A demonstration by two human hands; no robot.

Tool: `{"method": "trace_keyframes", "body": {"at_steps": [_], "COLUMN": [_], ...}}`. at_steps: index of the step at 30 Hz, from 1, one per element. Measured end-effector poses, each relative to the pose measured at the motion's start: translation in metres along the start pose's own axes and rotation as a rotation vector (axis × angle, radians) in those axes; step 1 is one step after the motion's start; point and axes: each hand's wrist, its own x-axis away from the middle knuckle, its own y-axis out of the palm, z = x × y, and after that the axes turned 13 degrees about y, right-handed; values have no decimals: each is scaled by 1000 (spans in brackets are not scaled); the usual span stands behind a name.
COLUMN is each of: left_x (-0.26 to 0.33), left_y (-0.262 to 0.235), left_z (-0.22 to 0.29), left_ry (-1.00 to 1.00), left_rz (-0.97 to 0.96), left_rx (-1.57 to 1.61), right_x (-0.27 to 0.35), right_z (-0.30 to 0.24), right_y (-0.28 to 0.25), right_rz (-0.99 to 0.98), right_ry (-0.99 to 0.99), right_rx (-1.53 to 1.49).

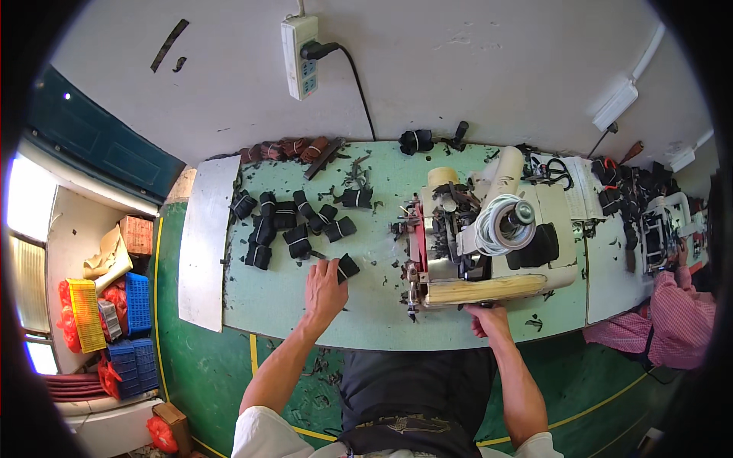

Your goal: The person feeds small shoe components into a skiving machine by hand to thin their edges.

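My left hand (326, 290) is over the table with its fingers closed at the edge of a small black fabric bundle (348, 267), which it seems to grip. Just beyond it lies a loose group of similar black bundles (296, 241), several bound with a light band. My right hand (490, 321) is curled under the front edge of a bench machine (489, 233), beside its wooden strip (485, 290). What those fingers hold is mostly hidden; a dark part shows above them. A coil of white cord (505, 226) rests on the machine.
Reddish-brown bundles (284, 149) and a dark bar (324, 158) lie along the wall. Black scraps litter the green tabletop (267, 305). Scissors (561, 173) lie behind the machine. At right, a person in a pink checked sleeve (679, 313) works at another machine. Crates (137, 304) stand left.
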Motion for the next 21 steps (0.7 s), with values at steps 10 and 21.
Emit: {"method": "trace_keyframes", "body": {"at_steps": [10,21], "left_x": [26,69], "left_y": [-32,-51], "left_z": [33,77], "left_ry": [-594,-631], "left_rz": [-142,-174], "left_rx": [1075,1886], "right_x": [-16,-22], "right_z": [7,10], "right_y": [1,-7], "right_rz": [-53,-173], "right_ry": [51,133], "right_rx": [-110,-165]}}
